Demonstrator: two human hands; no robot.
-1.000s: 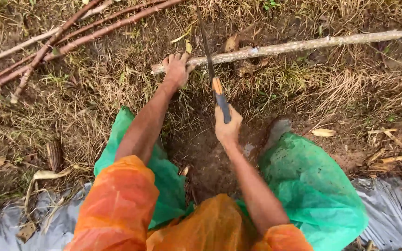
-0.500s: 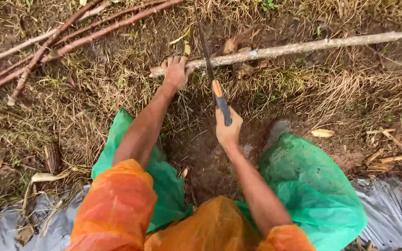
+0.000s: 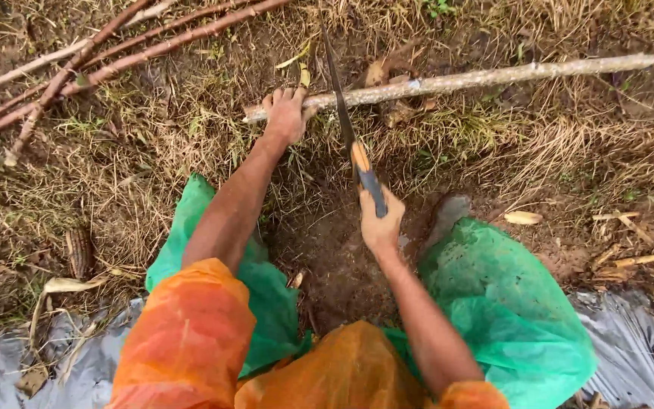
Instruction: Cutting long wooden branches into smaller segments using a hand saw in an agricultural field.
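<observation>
At the far left, a bundle of reddish-brown sticks (image 3: 115, 57) lies slanting across dry grass and bare soil, well apart from the work. Nearer, along the bottom edge, a strip of grey plastic sheet (image 3: 9, 363) covers the ground.

The person's orange sleeve (image 3: 187, 341) fills the near left, and the bare forearm runs up from it to the left hand (image 3: 287, 115). This hand lies palm down on the left end of a long pale stick (image 3: 493, 76), fingers curled over it, pressing it against the grass. The stick stretches from that hand away to the far right edge of the view, lying almost level on the ground.

Just right of the left hand, a hand saw (image 3: 346, 125) crosses the stick, its thin dark blade pointing far and its orange-and-dark handle pointing near. The blade touches the stick beside the fingers. The right hand (image 3: 380, 223) is wrapped tightly round the near end of the handle, fist closed.

Green plastic coverings (image 3: 509, 303) sit over both knees, either side of a patch of dark bare soil. Far right, scraps of cut wood (image 3: 630, 242) lie scattered on the dirt.
</observation>
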